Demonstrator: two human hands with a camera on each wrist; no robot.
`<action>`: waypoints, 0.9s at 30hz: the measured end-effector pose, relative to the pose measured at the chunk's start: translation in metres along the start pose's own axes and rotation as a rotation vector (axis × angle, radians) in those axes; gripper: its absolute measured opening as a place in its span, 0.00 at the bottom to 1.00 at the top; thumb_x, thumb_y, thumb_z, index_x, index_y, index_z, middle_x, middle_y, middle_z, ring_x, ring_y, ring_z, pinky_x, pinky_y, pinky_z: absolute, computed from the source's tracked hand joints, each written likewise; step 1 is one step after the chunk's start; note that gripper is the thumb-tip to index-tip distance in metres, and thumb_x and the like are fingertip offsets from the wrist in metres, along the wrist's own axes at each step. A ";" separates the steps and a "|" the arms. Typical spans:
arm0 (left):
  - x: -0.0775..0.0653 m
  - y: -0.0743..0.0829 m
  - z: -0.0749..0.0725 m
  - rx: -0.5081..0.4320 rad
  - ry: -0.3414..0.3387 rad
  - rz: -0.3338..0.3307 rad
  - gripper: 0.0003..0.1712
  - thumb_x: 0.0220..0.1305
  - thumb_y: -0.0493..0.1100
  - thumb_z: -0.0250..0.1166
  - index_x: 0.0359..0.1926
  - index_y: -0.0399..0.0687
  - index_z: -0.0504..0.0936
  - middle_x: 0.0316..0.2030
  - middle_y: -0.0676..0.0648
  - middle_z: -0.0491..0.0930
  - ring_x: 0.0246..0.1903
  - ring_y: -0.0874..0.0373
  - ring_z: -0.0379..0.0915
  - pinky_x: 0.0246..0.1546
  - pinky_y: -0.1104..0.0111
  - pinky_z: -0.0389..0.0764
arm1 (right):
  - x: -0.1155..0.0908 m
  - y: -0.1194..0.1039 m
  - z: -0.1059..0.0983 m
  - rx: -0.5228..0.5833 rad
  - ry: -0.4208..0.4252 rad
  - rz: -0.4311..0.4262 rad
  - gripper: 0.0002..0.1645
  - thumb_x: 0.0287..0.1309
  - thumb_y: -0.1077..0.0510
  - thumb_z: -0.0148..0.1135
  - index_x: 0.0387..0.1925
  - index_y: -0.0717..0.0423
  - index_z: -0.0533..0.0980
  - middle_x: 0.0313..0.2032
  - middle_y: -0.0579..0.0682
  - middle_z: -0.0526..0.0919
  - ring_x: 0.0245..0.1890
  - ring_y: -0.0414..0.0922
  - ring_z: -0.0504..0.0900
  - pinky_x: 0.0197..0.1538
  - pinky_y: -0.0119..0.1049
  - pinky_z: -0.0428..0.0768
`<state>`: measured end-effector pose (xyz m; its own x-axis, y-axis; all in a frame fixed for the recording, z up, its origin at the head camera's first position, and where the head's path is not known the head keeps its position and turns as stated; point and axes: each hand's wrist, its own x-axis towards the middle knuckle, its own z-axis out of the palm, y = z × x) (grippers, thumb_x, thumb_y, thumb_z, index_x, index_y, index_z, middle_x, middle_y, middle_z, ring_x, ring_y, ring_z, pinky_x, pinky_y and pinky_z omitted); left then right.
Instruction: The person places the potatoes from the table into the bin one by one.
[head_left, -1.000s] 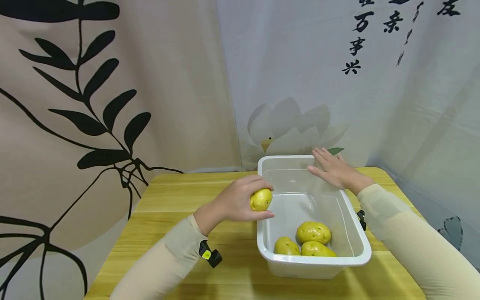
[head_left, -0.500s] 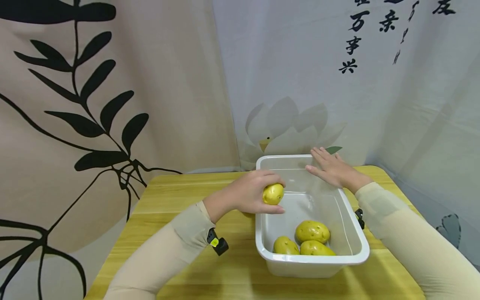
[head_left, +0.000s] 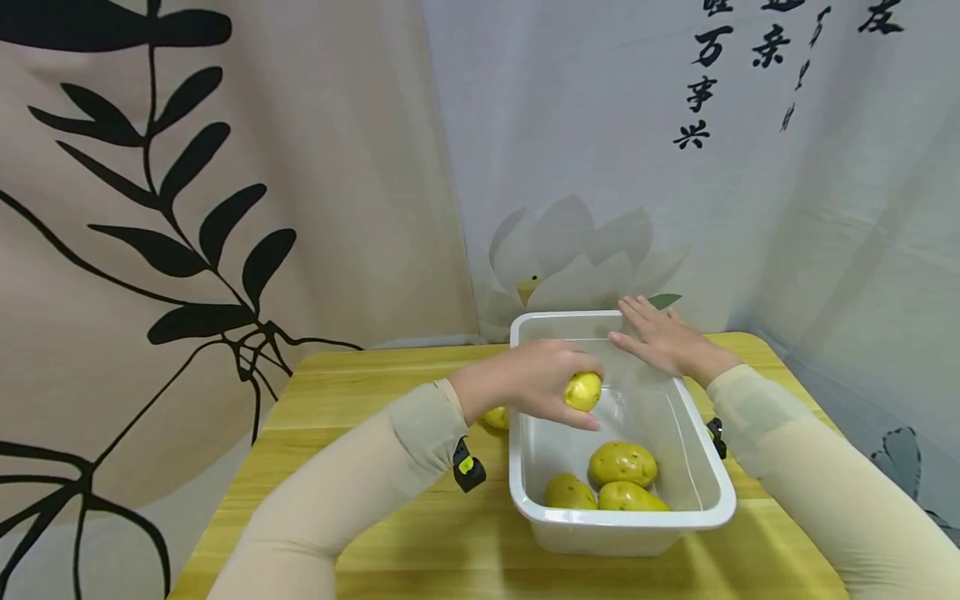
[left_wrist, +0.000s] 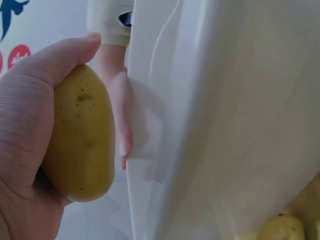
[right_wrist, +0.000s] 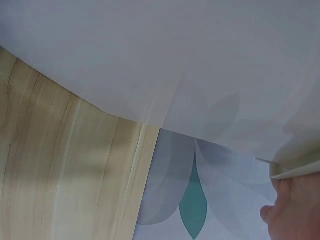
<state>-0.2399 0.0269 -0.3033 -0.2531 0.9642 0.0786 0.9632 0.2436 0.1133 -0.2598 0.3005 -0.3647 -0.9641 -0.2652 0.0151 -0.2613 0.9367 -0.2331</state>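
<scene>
My left hand [head_left: 542, 379] holds a yellow potato [head_left: 583, 392] over the far left part of a white plastic basin [head_left: 624, 518]. In the left wrist view this potato [left_wrist: 82, 140] lies in the palm with the thumb along its top. Three more potatoes [head_left: 623, 463] lie on the basin's floor at its near end. My right hand [head_left: 663, 337] rests on the basin's rim near the far right corner, its fingers extended. Only part of the right hand [right_wrist: 297, 207] shows in the right wrist view.
Another potato [head_left: 496, 417] lies on the wooden table [head_left: 375, 392] left of the basin, partly hidden by my left wrist. A printed curtain [head_left: 360, 183] hangs behind the table's far edge.
My left hand has carried the potato rightward, from beside the basin's left rim to over its inside. The potato on the table has come into sight. The right hand stays on the rim.
</scene>
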 end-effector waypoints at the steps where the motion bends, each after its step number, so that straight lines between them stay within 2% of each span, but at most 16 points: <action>1: 0.003 0.001 0.000 0.010 -0.020 -0.005 0.32 0.54 0.69 0.65 0.50 0.54 0.77 0.37 0.59 0.74 0.33 0.67 0.69 0.32 0.76 0.70 | 0.000 0.000 0.000 0.003 0.002 -0.003 0.50 0.68 0.29 0.32 0.75 0.60 0.44 0.74 0.60 0.42 0.73 0.59 0.38 0.67 0.65 0.37; 5: 0.016 0.003 0.000 0.024 -0.090 -0.022 0.32 0.55 0.69 0.63 0.52 0.55 0.76 0.36 0.60 0.74 0.32 0.67 0.69 0.30 0.75 0.70 | 0.000 0.003 0.001 0.018 0.009 -0.014 0.49 0.69 0.30 0.34 0.74 0.62 0.45 0.74 0.61 0.42 0.73 0.61 0.37 0.66 0.67 0.36; 9: 0.026 0.004 0.001 0.017 -0.122 -0.017 0.30 0.56 0.69 0.62 0.51 0.56 0.75 0.33 0.61 0.73 0.29 0.66 0.69 0.30 0.75 0.70 | 0.000 0.002 0.000 0.019 0.017 -0.023 0.48 0.69 0.31 0.35 0.74 0.62 0.45 0.74 0.62 0.43 0.73 0.62 0.39 0.65 0.68 0.37; 12: 0.034 0.005 0.002 0.013 -0.126 -0.006 0.30 0.56 0.70 0.62 0.50 0.56 0.75 0.32 0.60 0.73 0.30 0.66 0.69 0.32 0.74 0.70 | -0.001 -0.001 -0.001 0.017 0.008 -0.010 0.48 0.69 0.31 0.36 0.74 0.61 0.44 0.74 0.61 0.42 0.73 0.61 0.38 0.66 0.67 0.38; 17: 0.045 0.008 0.004 0.005 -0.126 0.007 0.34 0.55 0.71 0.62 0.54 0.56 0.74 0.39 0.60 0.73 0.40 0.66 0.69 0.41 0.72 0.70 | 0.000 -0.003 -0.003 0.012 -0.019 0.007 0.49 0.68 0.30 0.34 0.75 0.58 0.42 0.75 0.58 0.41 0.73 0.58 0.35 0.66 0.65 0.37; 23: 0.059 0.013 0.009 -0.047 -0.105 0.055 0.31 0.54 0.69 0.65 0.50 0.56 0.75 0.42 0.59 0.72 0.40 0.67 0.69 0.39 0.74 0.70 | 0.000 -0.002 -0.003 0.007 -0.037 0.009 0.49 0.69 0.30 0.33 0.75 0.57 0.41 0.75 0.57 0.40 0.73 0.58 0.34 0.67 0.65 0.36; 27: 0.067 0.016 0.014 -0.070 -0.107 0.078 0.32 0.53 0.67 0.66 0.51 0.54 0.75 0.43 0.60 0.73 0.42 0.69 0.68 0.42 0.77 0.70 | -0.001 -0.002 -0.003 0.016 -0.039 0.015 0.48 0.69 0.30 0.34 0.75 0.57 0.40 0.75 0.57 0.39 0.73 0.58 0.34 0.67 0.65 0.37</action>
<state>-0.2399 0.0965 -0.3098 -0.1630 0.9865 -0.0156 0.9701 0.1631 0.1797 -0.2582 0.2995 -0.3609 -0.9653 -0.2597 -0.0262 -0.2454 0.9369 -0.2489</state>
